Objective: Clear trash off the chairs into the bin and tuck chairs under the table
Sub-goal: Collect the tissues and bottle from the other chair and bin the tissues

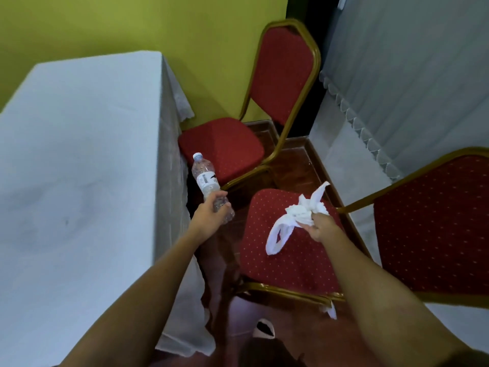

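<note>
My left hand [209, 215] grips the lower half of a clear plastic water bottle [205, 178], cap pointing up and away, held between the table and the chairs. My right hand [318, 226] is closed on a crumpled white tissue [296, 215] with long strips dangling over the seat of the near red chair [291, 260]. A second red chair [225, 149] with a gold frame stands farther back, its seat bare, partly against the tablecloth. No bin is in view.
A table under a white cloth [79, 154] fills the left side. A white scrap [330, 311] hangs at the near chair's front edge. Another cloth-covered table [397, 88] stands at the right, a green wall behind. A shoe [264, 329] shows below.
</note>
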